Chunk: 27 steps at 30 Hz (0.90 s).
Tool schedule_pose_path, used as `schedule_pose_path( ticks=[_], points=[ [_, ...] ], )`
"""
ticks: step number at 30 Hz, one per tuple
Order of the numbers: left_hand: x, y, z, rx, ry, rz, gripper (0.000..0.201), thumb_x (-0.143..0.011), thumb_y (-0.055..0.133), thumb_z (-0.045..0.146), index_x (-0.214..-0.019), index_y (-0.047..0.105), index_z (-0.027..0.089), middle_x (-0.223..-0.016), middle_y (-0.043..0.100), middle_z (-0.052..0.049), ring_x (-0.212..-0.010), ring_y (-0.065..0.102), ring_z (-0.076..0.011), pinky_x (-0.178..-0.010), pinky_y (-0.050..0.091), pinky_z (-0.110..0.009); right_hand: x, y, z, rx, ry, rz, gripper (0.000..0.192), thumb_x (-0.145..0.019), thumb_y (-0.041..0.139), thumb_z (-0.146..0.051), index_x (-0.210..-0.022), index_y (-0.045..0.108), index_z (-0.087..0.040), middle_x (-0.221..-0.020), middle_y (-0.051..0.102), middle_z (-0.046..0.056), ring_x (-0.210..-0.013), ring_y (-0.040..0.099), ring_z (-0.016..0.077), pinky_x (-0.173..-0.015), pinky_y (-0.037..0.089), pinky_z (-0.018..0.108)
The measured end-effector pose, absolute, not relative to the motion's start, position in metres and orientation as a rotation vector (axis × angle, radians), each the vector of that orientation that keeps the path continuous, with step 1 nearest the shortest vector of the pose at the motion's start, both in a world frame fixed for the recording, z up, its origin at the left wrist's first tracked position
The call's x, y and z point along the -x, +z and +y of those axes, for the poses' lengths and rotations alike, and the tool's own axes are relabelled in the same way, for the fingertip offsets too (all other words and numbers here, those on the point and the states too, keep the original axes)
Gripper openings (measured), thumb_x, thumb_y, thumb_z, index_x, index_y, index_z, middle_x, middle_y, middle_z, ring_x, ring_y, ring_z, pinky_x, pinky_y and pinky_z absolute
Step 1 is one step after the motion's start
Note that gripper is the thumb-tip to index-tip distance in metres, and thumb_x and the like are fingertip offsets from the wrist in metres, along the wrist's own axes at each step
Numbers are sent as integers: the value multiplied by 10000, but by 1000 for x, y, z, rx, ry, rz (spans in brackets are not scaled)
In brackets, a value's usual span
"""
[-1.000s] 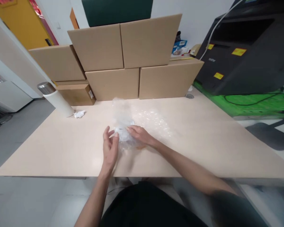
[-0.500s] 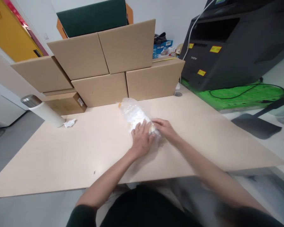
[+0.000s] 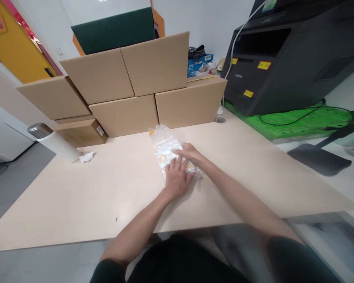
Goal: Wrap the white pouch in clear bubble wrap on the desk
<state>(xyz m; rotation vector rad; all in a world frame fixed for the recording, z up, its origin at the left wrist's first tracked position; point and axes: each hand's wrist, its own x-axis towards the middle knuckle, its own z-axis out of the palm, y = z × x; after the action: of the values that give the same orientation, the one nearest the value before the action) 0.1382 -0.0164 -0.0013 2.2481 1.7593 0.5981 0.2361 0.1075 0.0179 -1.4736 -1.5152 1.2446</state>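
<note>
Bubble-wrap bundle (image 3: 166, 147) enclosing yellowish item, left hand (image 3: 177, 179), right hand (image 3: 191, 154) pressing it

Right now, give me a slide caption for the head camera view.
Both hands, left hand and right hand, press a bubble-wrapped bundle flat on the table.

pale beige wooden tabletop (image 3: 76, 188) | stacked brown cardboard boxes (image 3: 141, 86) | black printer (image 3: 295, 59) | white wall (image 3: 200, 19) | grey floor (image 3: 14, 173)

Small "brother" brand on black printer (image 3: 286, 74), its yellow stickers (image 3: 264, 65) unreadable, box label (image 3: 99, 131) illegible
</note>
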Motion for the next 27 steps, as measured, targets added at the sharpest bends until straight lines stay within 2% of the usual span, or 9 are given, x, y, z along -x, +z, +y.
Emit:
schedule_pose_path(
  ticks=[4,7,9,10,13,17,19,22,27],
  points=[
    [-116,8,-13,-2198,946,1702,493,-980,442,461,-1407,486,218,-1563,386,-151,-1436,334,-312,-1107,287,-533,-237,31,89,1161,1636,-1263,345,-516,870,-293,-703,612,-161,-637,642,0,-628,590,157,-604,474,272],
    [-81,29,-2,-2165,1143,1833,523,-969,422,519,-1402,515,243,-1623,284,-114,-1517,147,-325,-1164,125,-588,-250,48,63,956,1821,-1322,427,-502,888,-323,-835,693,-139,-732,707,29,-656,641,180,-621,509,290],
    [-57,44,3,-2080,1170,1823,560,-958,357,612,-1344,584,277,-1614,319,-63,-1532,59,-334,-1178,19,-606,-261,64,43,859,1859,-1454,407,-551,878,-348,-869,718,-151,-806,727,43,-716,662,189,-656,520,292],
    [-46,51,3,-2033,1153,1705,604,-948,314,665,-1301,621,283,-1580,387,-55,-1530,92,-330,-1189,36,-590,-266,71,34,824,1845,-1506,372,-572,872,-350,-856,724,-163,-830,729,41,-739,664,187,-667,520,287],
    [-29,60,-4,-1684,1052,1194,826,-859,229,827,-1212,678,231,-1346,630,-126,-1388,433,-348,-1123,338,-514,-273,87,18,776,1819,-1455,338,-591,867,-347,-858,727,-193,-855,728,32,-748,667,184,-656,516,282],
    [-32,49,-14,-1100,1099,898,989,-726,259,948,-1141,671,151,-1083,716,-190,-1141,635,-372,-901,532,-471,-260,73,29,823,1780,-1189,411,-537,897,-339,-873,712,-192,-773,708,11,-658,657,168,-620,520,286],
    [-36,37,-11,-977,1201,875,855,-713,511,872,-1177,626,163,-1096,710,-168,-1103,653,-352,-892,540,-459,-248,55,43,872,1729,-1086,434,-518,903,-362,-851,688,-186,-738,695,10,-651,652,174,-634,530,303],
    [-39,17,1,-890,1330,964,796,-621,854,492,-1279,507,207,-1154,687,-117,-1008,683,-272,-887,550,-407,-230,25,63,996,1631,-1048,469,-535,881,-457,-836,651,-179,-736,688,34,-685,652,208,-657,536,339],
    [-40,-11,17,-907,1377,1415,1052,-656,817,329,-1497,196,214,-1181,611,-126,-906,687,-214,-805,576,-381,-222,-9,83,1261,1110,-1304,605,-615,796,-558,-1039,634,-158,-1017,682,123,-925,647,277,-815,543,420]
  ],
)
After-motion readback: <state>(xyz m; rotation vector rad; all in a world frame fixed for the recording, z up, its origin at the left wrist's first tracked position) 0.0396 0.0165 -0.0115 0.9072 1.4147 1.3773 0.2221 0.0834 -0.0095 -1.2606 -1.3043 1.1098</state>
